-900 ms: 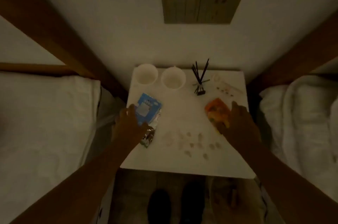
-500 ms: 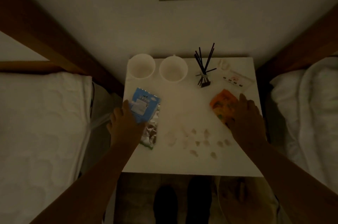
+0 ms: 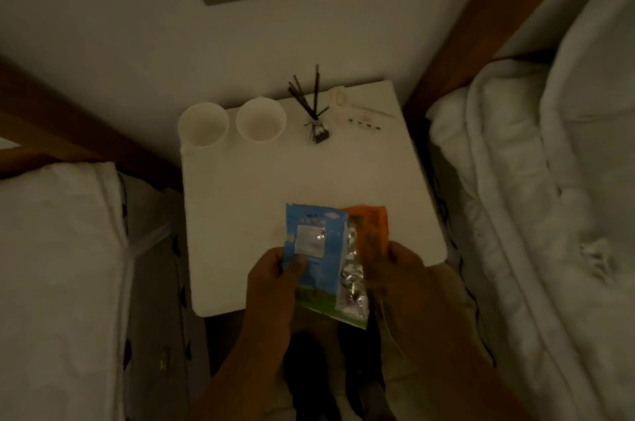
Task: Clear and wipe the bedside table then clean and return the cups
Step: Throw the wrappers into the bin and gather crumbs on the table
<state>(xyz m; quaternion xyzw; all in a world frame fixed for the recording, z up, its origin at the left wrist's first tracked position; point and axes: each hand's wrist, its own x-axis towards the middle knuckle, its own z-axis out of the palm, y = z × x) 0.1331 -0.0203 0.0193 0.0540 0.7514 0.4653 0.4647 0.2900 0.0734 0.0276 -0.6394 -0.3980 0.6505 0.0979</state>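
Note:
My left hand point(image 3: 275, 279) grips a blue snack packet point(image 3: 314, 242) by its lower left, thumb on its face, above the front edge of the white bedside table point(image 3: 240, 187). My right hand point(image 3: 403, 278) holds an orange packet point(image 3: 372, 231) right beside it, partly tucked behind the blue packet's foil side. Two white cups point(image 3: 203, 125) point(image 3: 261, 121) stand side by side at the table's back left.
A reed diffuser with dark sticks point(image 3: 314, 111) and a small card with a white clip point(image 3: 364, 116) sit at the table's back. Beds with white bedding flank the table, left point(image 3: 58, 266) and right point(image 3: 532, 197). Dark shoes show on the floor below.
Both packets were lying apart on the table under my hands; now both are lifted and brought together near the front edge. The small crumbs seen earlier are hidden behind the packets.

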